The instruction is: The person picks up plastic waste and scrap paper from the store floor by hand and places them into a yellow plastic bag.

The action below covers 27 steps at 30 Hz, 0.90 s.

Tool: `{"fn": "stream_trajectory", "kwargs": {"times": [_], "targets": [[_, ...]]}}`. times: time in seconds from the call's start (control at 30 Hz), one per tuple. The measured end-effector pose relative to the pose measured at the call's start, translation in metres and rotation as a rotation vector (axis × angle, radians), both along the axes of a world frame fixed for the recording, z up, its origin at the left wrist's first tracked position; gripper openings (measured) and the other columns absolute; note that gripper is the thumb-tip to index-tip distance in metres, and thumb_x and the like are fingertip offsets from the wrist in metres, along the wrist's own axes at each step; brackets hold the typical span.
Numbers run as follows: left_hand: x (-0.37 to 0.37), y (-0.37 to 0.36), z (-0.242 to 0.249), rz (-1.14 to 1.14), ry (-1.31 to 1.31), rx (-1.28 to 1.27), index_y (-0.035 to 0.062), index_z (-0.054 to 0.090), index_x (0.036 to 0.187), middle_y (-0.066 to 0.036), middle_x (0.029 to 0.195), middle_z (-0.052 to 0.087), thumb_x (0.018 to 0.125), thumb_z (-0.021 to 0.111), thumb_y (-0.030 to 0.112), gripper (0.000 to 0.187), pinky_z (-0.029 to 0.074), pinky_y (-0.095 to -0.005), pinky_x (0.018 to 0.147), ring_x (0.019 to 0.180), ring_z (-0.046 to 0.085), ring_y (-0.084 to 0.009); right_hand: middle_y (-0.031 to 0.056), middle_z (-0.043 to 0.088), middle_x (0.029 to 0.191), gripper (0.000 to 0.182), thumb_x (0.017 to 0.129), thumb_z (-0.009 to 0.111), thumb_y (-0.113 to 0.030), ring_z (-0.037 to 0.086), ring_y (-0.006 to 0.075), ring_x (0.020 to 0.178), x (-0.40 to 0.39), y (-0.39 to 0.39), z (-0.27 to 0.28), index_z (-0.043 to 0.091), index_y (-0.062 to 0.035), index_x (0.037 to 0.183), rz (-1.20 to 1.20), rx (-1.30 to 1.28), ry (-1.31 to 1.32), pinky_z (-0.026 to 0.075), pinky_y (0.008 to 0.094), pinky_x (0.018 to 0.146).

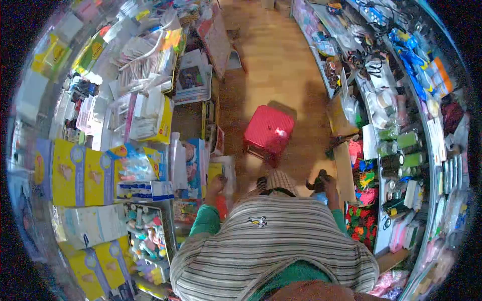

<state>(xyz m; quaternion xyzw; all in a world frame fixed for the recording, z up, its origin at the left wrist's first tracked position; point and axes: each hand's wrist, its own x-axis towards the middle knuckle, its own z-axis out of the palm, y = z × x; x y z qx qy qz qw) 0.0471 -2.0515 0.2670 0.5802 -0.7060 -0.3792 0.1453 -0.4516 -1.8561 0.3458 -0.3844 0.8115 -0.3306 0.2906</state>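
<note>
I look down over my striped shirt with green sleeves in a narrow shop aisle. My left hand [217, 184] reaches to the left-hand shelf and rests against a clear-wrapped yellow packet [219, 170]; its fingers are too small to read. My right hand [329, 184] is closed around a small dark object [317, 181], held beside a brown cardboard sheet [344, 170] at the right-hand shelf edge.
A red plastic stool [268, 131] stands on the wooden floor [281, 65] just ahead. Yellow boxes [75, 173] and packets of small toys [148, 236] crowd the left shelves. Tape rolls, green cylinders [406, 140] and colourful craft goods [364, 200] fill the right shelves.
</note>
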Motion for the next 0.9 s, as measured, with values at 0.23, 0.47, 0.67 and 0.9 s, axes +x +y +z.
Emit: {"fn": "stream_trajectory", "kwargs": {"times": [0.23, 0.47, 0.67, 0.9], "targets": [[0.020, 0.012, -0.024, -0.069, -0.106, 0.196, -0.0011, 0.056, 0.081, -0.019, 0.079, 0.057, 0.074, 0.052, 0.027, 0.029, 0.042, -0.0380, 0.068, 0.074, 0.053, -0.0329, 0.0157, 0.059, 0.071, 0.042, 0.060, 0.066, -0.031, 0.056, 0.0311, 0.065, 0.013, -0.009, -0.022, 0.057, 0.0020, 0.084, 0.048, 0.460, 0.042, 0.044, 0.0351, 0.065], [0.063, 0.007, -0.041, -0.112, -0.142, 0.360, 0.0006, 0.056, 0.084, -0.016, 0.080, 0.056, 0.075, 0.051, 0.026, 0.027, 0.042, -0.0363, 0.067, 0.074, 0.053, -0.0298, 0.0176, 0.059, 0.069, 0.033, 0.069, 0.056, -0.036, 0.058, 0.0295, 0.067, -0.008, -0.018, -0.046, 0.060, -0.0023, 0.071, 0.004, 0.314, -0.014, 0.044, 0.0400, 0.062], [0.010, -0.097, -0.044, -0.254, -0.110, 0.341, 0.0020, 0.055, 0.086, -0.014, 0.082, 0.056, 0.075, 0.050, 0.025, 0.026, 0.042, -0.0349, 0.066, 0.074, 0.052, -0.0271, 0.0175, 0.059, 0.071, 0.031, 0.064, 0.063, -0.028, 0.058, 0.0280, 0.067, -0.023, -0.055, -0.067, 0.060, 0.0005, 0.077, -0.079, 0.250, 0.235, 0.046, 0.0363, 0.060], [-0.135, -0.235, -0.039, -0.545, -0.067, 0.331, 0.0036, 0.054, 0.088, -0.012, 0.083, 0.056, 0.076, 0.049, 0.023, 0.024, 0.041, -0.0333, 0.064, 0.074, 0.052, -0.0240, 0.0122, 0.059, 0.067, 0.030, 0.064, 0.064, -0.023, 0.058, 0.0209, 0.060, -0.037, -0.031, -0.117, 0.058, 0.0034, 0.078, -0.483, 0.234, 0.038, 0.045, 0.0327, 0.055]]}}
